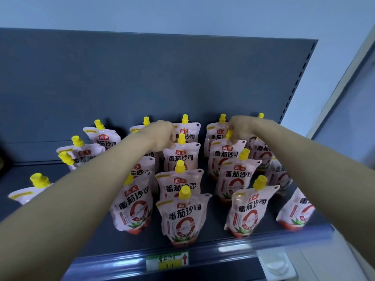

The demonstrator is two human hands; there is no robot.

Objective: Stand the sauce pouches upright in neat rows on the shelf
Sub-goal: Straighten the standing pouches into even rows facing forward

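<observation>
Sauce pouches [183, 218], glossy, yellow-capped, dark shelf [216, 232]

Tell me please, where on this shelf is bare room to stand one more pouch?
The shelf is bare between the centre front pouch and right front pouch, and at far left behind the lone pouch. The back is crowded.

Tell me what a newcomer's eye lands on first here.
Two bare forearms cut across the frame toward the back of the shelf, the left hand curled among the pouch tops, the right hand gripping the top of a sauce pouch. Around them stand rows of pink-white pouches with bright yellow caps. A green-and-yellow price tag sits on the shelf's front edge.
</observation>
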